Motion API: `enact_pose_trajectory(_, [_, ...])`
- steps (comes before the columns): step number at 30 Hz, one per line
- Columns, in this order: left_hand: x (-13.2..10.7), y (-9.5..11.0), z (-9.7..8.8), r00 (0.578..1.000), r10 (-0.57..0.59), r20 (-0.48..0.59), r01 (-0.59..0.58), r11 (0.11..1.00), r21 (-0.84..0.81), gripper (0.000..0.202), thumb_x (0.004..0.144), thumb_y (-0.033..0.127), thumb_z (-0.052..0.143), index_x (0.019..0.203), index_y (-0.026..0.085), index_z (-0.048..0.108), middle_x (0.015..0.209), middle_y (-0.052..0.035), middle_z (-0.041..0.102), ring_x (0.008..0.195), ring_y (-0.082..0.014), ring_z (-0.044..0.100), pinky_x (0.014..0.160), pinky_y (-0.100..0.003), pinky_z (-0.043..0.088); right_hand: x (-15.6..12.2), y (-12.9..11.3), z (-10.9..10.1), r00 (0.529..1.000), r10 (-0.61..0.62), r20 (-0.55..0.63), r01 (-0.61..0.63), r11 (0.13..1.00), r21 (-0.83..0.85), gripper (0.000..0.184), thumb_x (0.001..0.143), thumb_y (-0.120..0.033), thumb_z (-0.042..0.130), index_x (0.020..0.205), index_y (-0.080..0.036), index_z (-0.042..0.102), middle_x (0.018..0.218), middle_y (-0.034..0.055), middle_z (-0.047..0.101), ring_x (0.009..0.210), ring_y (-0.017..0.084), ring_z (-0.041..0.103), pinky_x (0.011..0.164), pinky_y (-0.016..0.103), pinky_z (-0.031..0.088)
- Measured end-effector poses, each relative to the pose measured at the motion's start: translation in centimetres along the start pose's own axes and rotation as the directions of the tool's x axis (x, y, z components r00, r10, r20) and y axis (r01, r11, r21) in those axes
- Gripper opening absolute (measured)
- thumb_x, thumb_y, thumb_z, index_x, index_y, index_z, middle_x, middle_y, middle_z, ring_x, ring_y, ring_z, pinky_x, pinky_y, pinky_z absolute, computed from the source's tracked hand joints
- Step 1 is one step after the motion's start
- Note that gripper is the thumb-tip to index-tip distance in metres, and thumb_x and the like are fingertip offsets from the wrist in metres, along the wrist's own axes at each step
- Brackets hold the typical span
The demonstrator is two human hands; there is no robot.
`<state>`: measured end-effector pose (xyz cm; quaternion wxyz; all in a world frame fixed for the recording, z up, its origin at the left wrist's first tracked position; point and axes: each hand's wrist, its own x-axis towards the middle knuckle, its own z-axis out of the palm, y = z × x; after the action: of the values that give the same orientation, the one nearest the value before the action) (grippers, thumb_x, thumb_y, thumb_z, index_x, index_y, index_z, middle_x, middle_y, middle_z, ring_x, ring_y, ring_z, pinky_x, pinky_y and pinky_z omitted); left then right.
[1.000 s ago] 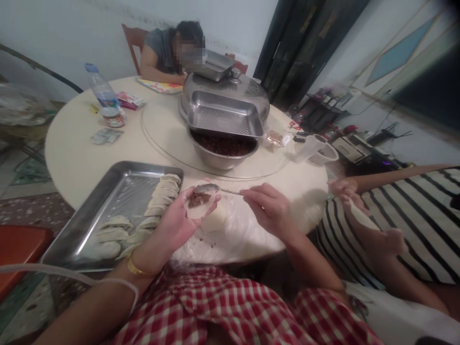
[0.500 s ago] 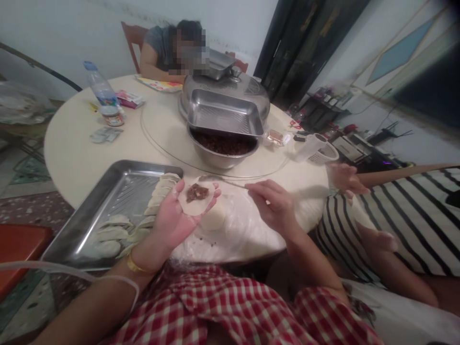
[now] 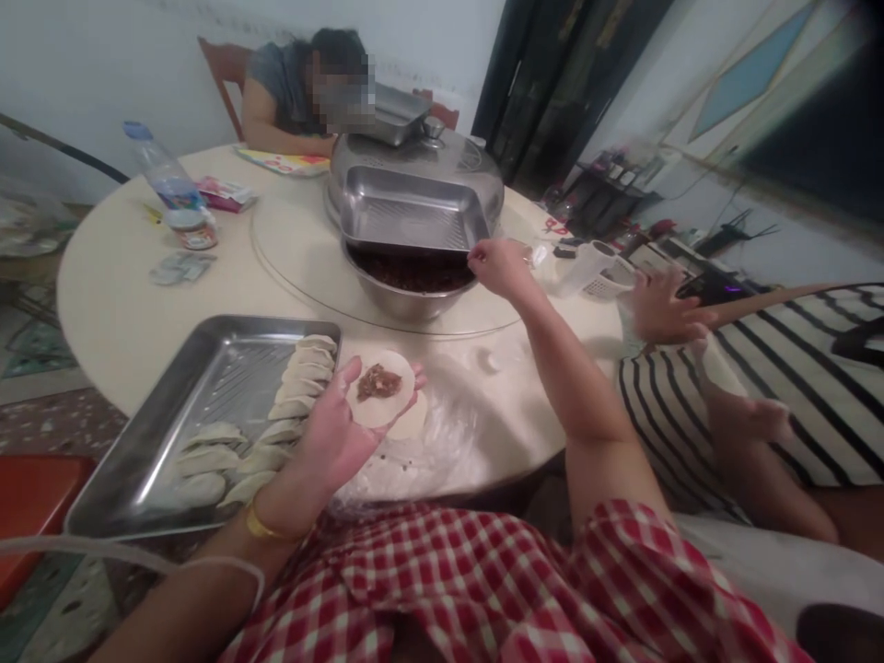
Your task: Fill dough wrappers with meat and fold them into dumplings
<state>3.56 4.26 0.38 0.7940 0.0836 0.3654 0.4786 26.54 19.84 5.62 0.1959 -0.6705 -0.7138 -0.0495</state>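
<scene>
On my left hand (image 3: pixel 345 428) lies a round dumpling wrapper (image 3: pixel 401 368) with a mound of brown meat filling (image 3: pixel 379 383) in its middle; the fingers cup it from below. My right hand (image 3: pixel 498 265) is at the right rim of the steel bowl (image 3: pixel 414 302), fingers pinched together just under the corner of a steel tray. The thin-handled spoon seen in that pinch earlier is hidden now. Dark filling (image 3: pixel 414 273) fills the bowl. Left of my left hand, a large steel tray (image 3: pixel 227 354) holds several folded dumplings (image 3: pixel 304 378).
A steel tray (image 3: pixel 414 216) leans over the bowl, against a big lidded pan (image 3: pixel 387 157). More wrappers (image 3: pixel 410 419) lie on plastic film (image 3: pixel 448 433). A bottle (image 3: pixel 162 170) and jar (image 3: pixel 191 230) stand left. A person in stripes (image 3: pixel 794 405) sits right; another person (image 3: pixel 283 87) leans opposite.
My right hand has moved from beside the wrapper, where it held the spoon, forward to the bowl's rim. My left hand still holds the filled wrapper. The view has shifted slightly.
</scene>
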Motion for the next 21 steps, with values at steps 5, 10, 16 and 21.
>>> enact_pose_trajectory(5, [-0.5,-0.5,0.4,0.998,-0.037,-0.05,0.036,0.999,-0.012,0.049,0.098,0.026,0.033,0.135,-0.002,0.049,0.106,-0.0227,0.073,0.1,-0.0278,0.071,0.08,-0.034,0.06,-2.8,2.7,0.8,0.978,0.021,-0.209,0.007,0.991,0.134,0.024,0.091,-0.025,0.05,0.103,-0.016,0.069,0.099,0.0101,0.072,0.095,0.025,0.064,0.09,0.039,0.046])
enact_pose_trajectory(10, [-0.3,-1.5,0.5,0.996,-0.089,0.003,0.089,0.996,0.006,0.051,0.097,0.029,0.035,0.139,0.002,0.046,0.111,-0.0236,0.072,0.1,-0.0301,0.071,0.075,-0.037,0.062,-11.7,8.3,0.8,0.911,0.128,-0.392,-0.047,0.977,0.209,0.039,0.099,-0.041,0.035,0.107,-0.019,0.066,0.09,0.0084,0.074,0.091,0.023,0.063,0.088,0.038,0.048])
enact_pose_trajectory(16, [-0.8,-3.2,2.0,0.99,-0.131,0.057,0.128,0.99,0.058,0.053,0.098,0.028,0.034,0.139,-0.005,0.044,0.109,-0.0251,0.072,0.101,-0.0318,0.071,0.077,-0.04,0.062,-15.1,10.1,2.2,0.983,0.081,-0.165,-0.063,0.992,0.11,0.045,0.102,-0.04,0.028,0.106,-0.018,0.067,0.117,0.0099,0.07,0.123,0.023,0.056,0.112,0.046,0.033])
enact_pose_trajectory(21, [-1.7,-3.3,2.1,0.989,-0.133,0.068,0.128,0.989,0.073,0.054,0.099,0.029,0.032,0.14,-0.003,0.043,0.111,-0.0232,0.072,0.101,-0.0304,0.071,0.081,-0.039,0.061,-14.7,9.1,3.7,0.999,-0.004,0.042,0.005,1.0,-0.015,0.045,0.102,-0.039,0.03,0.128,-0.014,0.057,0.134,0.0147,0.061,0.143,0.027,0.035,0.119,0.058,0.014])
